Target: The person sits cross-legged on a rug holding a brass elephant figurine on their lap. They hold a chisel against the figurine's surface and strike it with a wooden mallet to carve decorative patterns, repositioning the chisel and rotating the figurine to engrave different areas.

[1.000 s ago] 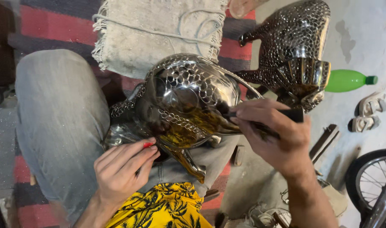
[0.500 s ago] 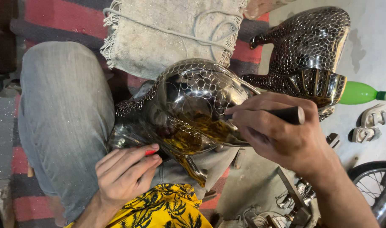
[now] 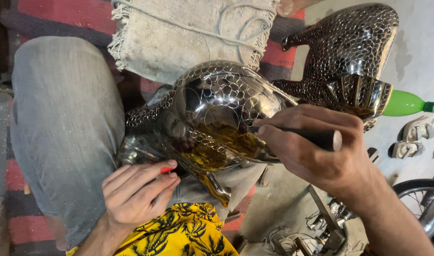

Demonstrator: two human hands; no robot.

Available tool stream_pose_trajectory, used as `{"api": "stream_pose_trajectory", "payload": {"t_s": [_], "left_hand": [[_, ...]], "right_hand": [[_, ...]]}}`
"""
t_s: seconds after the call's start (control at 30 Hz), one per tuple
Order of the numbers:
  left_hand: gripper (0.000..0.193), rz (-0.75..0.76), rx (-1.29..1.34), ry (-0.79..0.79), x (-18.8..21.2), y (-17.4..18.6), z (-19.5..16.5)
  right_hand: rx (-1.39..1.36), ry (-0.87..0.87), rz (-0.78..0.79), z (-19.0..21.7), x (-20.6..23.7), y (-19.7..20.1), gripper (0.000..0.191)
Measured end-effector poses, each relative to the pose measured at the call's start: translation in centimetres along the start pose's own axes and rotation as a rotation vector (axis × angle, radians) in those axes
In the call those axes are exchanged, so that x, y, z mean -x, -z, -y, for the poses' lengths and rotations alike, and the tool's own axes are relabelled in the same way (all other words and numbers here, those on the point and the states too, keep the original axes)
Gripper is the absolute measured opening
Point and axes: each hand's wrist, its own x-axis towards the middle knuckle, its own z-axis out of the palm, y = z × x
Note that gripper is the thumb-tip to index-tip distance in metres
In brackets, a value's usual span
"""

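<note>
From the head view, the tip of the dark rod-shaped tool (image 3: 316,137) is hidden against the shiny scale-patterned metal animal figure (image 3: 212,123), which lies on the grey-trousered lap (image 3: 65,128). Since a moment ago the view has closed in slightly. The right hand (image 3: 316,151) is clamped around the tool; the left hand (image 3: 141,189) presses flat fingers under the figure, beside a small red object (image 3: 166,169) too hidden to identify. A second patterned metal figure (image 3: 350,57) stands behind
</note>
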Motion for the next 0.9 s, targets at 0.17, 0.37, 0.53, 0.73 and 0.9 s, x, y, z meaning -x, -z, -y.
{"api": "stream_pose_trajectory", "payload": {"t_s": [0.17,0.37,0.53,0.73,0.9], "left_hand": [[0.021,0.004,-0.012,-0.004,0.0,-0.1,0.0],[0.022,-0.013,0.004,0.007,0.2,-0.3,0.1],[0.022,-0.011,0.016,0.011,0.2,-0.2,0.1],[0.022,-0.010,0.003,0.019,0.4,-0.1,0.1],[0.021,-0.001,-0.014,0.020,0.5,-0.1,0.0]], "right_hand": [[-0.066,-0.055,0.033,-0.1,0.4,0.2,0.026],[-0.035,-0.046,0.056,-0.1,0.7,0.5,0.024],[-0.045,-0.086,0.054,0.1,0.6,0.4,0.026],[-0.072,-0.059,0.026,0.2,0.4,0.5,0.029],[-0.056,-0.042,0.043,0.4,0.8,1.0,0.027]]}}
